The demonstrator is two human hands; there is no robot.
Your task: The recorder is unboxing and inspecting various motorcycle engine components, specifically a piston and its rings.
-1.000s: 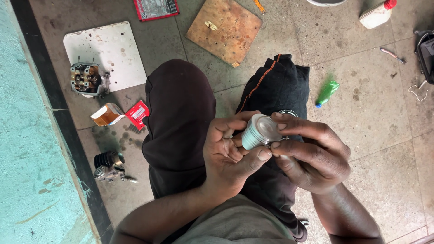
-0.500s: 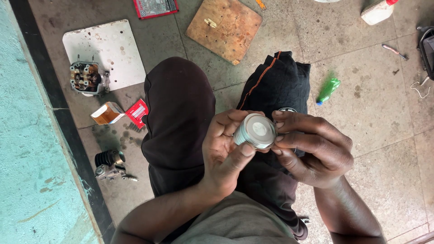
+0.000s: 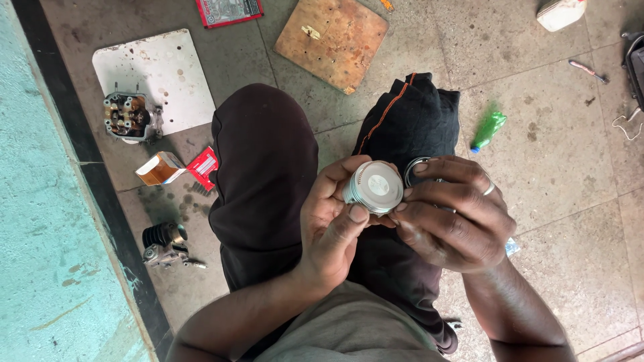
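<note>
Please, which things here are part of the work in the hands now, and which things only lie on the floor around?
In hand:
- silver piston, in the grip of the left hand
- thin metal ring, at the right hand

Lying about:
- engine cylinder head
- white board
- wooden board
- open small carton
- green bottle
- dark engine part

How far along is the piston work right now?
Done: the cylinder head and a finned engine part lie apart on the floor. In hand: the left hand has a grip on the piston, while the right hand works a ring at its edge. Left: the parts are not yet joined.
</note>
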